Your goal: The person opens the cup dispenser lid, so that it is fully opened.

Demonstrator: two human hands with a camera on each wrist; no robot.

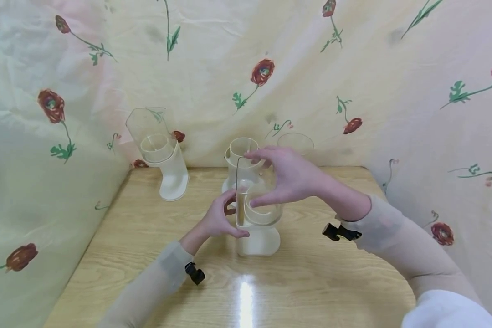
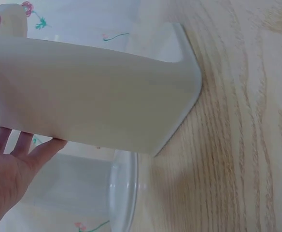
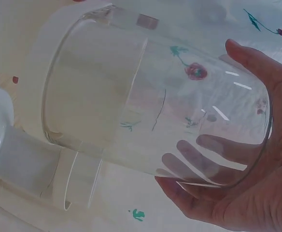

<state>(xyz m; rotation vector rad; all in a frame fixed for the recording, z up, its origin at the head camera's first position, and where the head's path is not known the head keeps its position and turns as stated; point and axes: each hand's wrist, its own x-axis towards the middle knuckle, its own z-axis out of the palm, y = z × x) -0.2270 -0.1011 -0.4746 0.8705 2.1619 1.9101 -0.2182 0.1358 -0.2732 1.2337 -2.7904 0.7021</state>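
Near the middle of the table, a white stand [image 1: 259,241] carries a clear container [image 1: 241,205] with a white ring inside its lower part. My left hand [image 1: 221,216] holds the stand's white column [image 2: 92,92] from the left, with the thumb on one side and the fingers on the other. From the right, my right hand [image 1: 293,175] grips the upper end of the clear container, and its fingers show through the wall in the right wrist view. Right behind stands a second white stand [image 1: 239,171], partly hidden by the front one and my right hand.
A similar white stand [image 1: 174,175] with a clear container [image 1: 147,125] is at the back left. Behind my right hand, another clear rounded outline [image 1: 295,133] shows faintly. Flowered cloth [image 1: 213,91] walls in the wooden table [image 1: 320,273] at the back and sides.
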